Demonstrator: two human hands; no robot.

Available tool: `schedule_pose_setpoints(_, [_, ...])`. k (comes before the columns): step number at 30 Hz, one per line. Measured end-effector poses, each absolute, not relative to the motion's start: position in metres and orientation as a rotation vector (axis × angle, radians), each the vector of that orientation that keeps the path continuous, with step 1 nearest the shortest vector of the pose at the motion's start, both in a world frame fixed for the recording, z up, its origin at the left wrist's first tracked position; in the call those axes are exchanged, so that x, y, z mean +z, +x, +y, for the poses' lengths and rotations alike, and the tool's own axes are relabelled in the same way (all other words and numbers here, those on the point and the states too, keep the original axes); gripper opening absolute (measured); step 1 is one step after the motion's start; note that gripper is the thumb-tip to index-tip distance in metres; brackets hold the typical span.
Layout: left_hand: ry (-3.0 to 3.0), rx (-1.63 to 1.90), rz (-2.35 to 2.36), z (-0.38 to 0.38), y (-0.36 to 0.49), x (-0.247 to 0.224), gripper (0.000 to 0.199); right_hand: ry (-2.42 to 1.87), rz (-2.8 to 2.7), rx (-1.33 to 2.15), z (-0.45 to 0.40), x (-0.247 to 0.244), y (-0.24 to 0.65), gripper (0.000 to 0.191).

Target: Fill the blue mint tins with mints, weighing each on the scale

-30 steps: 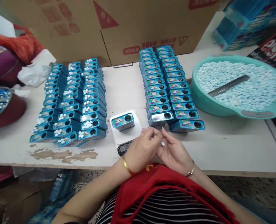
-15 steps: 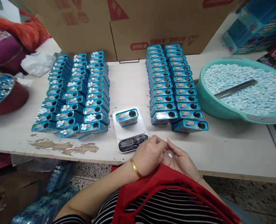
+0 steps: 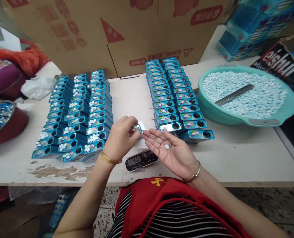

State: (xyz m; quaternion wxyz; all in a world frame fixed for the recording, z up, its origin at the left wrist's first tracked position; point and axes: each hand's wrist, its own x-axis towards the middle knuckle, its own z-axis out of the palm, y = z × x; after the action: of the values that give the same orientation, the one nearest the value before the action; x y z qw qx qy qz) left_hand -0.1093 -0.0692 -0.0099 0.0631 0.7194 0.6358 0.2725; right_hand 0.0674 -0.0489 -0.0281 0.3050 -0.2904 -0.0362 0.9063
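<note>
Fingers pinched, my left hand [image 3: 122, 136] is over the white scale [image 3: 143, 125], hiding most of the small blue box there. What it pinches is too small to name. My right hand [image 3: 178, 157] lies palm up beside it, fingers stretched out, with one pale candy [image 3: 167, 146] resting on the palm. Its fingertips are close to the left fingers. Below the hands shows the scale's black display [image 3: 142, 160]. Rows of blue boxes with white candies on top [image 3: 94, 128] stand on the left. Blue boxes with dark round openings [image 3: 193, 116] stand in two columns on the right.
At the right sits a green basin [image 3: 236, 117] of pale candies with a metal scoop [image 3: 233, 95]. A large carton [image 3: 87, 62] stands at the back. On the left are a red bowl [image 3: 18, 127] of shiny wrapped pieces and crumpled white paper [image 3: 37, 87].
My left hand has moved left and up from my right hand to over the box on the scale. My right hand has opened out, palm up, with the candy on it. The view has shifted.
</note>
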Motion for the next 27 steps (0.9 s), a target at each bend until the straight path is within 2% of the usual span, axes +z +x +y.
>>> schedule_pose_setpoints(3, [2.169,0.691,1.920,-0.069,-0.116,-0.010,0.003,-0.807,-0.050,2.386,-0.050,-0.040,0.070,0.035])
schedule_pose_setpoints(7, [2.187,0.771,1.772,-0.085,-0.093,-0.013,0.013,-0.804,-0.020,2.386,-0.056,-0.051,0.074,0.036])
schedule_pose_setpoints(12, [2.254,0.717,1.451,-0.107,-0.049,-0.039,0.018,-0.785,-0.061,2.473,-0.059,-0.052,0.076,0.045])
schedule_pose_setpoints(16, [2.247,0.880,1.516,-0.105,-0.057,-0.043,0.013,-0.777,-0.090,2.453,-0.062,-0.048,0.077,0.045])
schedule_pose_setpoints(20, [2.261,0.953,1.871,-0.090,-0.094,-0.032,0.013,-0.846,-0.299,2.332,-0.057,-0.033,0.091,0.038])
schedule_pose_setpoints(23, [2.280,0.827,1.974,-0.085,-0.117,-0.027,0.016,-0.937,-0.682,1.995,-0.029,-0.021,0.126,0.030])
schedule_pose_setpoints(27, [2.183,0.910,2.016,-0.096,-0.138,-0.017,0.017,-1.207,-1.070,1.038,0.044,-0.028,0.211,0.013])
